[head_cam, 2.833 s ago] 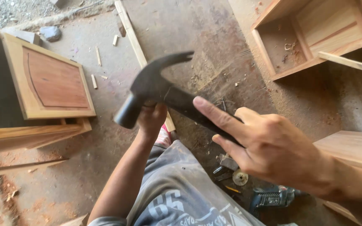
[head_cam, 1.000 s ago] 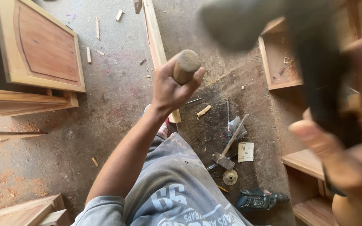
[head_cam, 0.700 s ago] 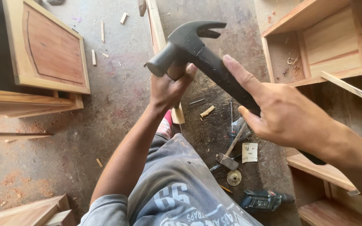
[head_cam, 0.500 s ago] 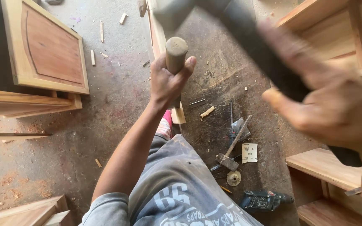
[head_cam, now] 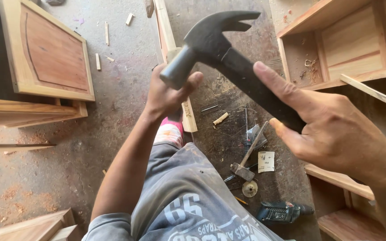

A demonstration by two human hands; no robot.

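Half a second ago the hammer was a blur high in the frame, clear of the peg. Now it is sharp and low, its striking face meeting the left hand's grip.

The left hand is clenched, the fist reaching away from the body near the frame's centre. The round peg seen earlier is now hidden behind the hammer face, so what the fist holds cannot be confirmed here; it seems still curled around something. The thumb touches the hammer's face.

The right hand, close to the camera at 3 o'clock, grasps the dark hammer handle, index finger laid straight along it, the other fingers wrapped. The claw head points toward 12 o'clock.

Below the hands, at 6 o'clock, a grey trouser leg. On the dusty floor at 5 o'clock lie a small hammer, a round disc and a drill. A wooden strip runs toward 12 o'clock. A panelled door lies at 10 o'clock; open wooden cabinets at 2 o'clock.
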